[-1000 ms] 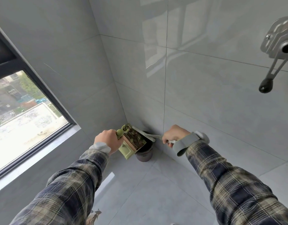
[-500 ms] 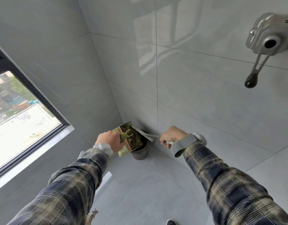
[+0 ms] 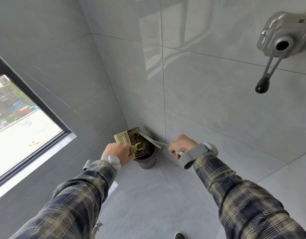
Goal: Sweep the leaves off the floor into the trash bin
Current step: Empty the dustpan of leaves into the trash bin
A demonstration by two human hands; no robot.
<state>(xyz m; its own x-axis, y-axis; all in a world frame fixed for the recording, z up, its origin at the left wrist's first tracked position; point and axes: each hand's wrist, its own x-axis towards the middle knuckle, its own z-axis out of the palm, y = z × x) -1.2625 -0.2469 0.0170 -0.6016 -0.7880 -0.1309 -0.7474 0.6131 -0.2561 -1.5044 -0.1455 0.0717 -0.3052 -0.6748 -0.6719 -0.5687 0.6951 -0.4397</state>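
A dark-framed window [image 3: 19, 121] sat in the grey tiled wall [image 3: 62, 49] at left. Our left hand [image 3: 116, 153] curled round the handle of the green dustpan [image 3: 122, 138], held tilted over the bin [image 3: 147, 163] in the corner of the grey tiled floor [image 3: 148, 204]. Brown leaves [image 3: 142, 145] lay in the dustpan. Our right hand [image 3: 182, 146] gripped the brush [image 3: 153, 140], its head against the dustpan. A metal crank [image 3: 279, 44] hung on the right wall.
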